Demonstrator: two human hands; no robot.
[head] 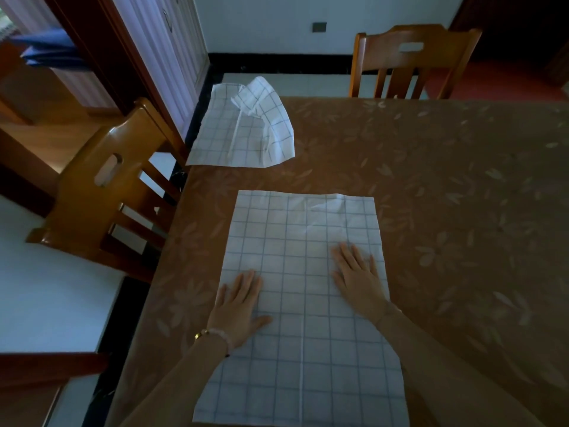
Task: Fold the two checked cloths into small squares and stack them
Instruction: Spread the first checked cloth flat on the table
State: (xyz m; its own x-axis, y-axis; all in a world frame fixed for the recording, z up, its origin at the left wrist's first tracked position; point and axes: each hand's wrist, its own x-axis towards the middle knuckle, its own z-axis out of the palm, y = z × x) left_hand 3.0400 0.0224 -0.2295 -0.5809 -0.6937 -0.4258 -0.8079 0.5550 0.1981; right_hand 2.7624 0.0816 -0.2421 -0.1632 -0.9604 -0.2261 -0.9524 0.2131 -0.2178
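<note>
A white cloth with blue checks (303, 303) lies spread flat on the brown table (446, 211) right in front of me, a crease running down its middle. My left hand (240, 306) rests palm down on its left part, fingers apart. My right hand (358, 278) lies flat on its right part, also spread. Neither hand grips the fabric. The second checked cloth (243, 131) sits rumpled at the table's far left corner, one side bunched up and part of it hanging past the edge.
A wooden chair (114, 186) stands at the table's left side and another chair (409, 60) at the far side. The table's left edge runs close to the near cloth. Tiled floor lies to the left.
</note>
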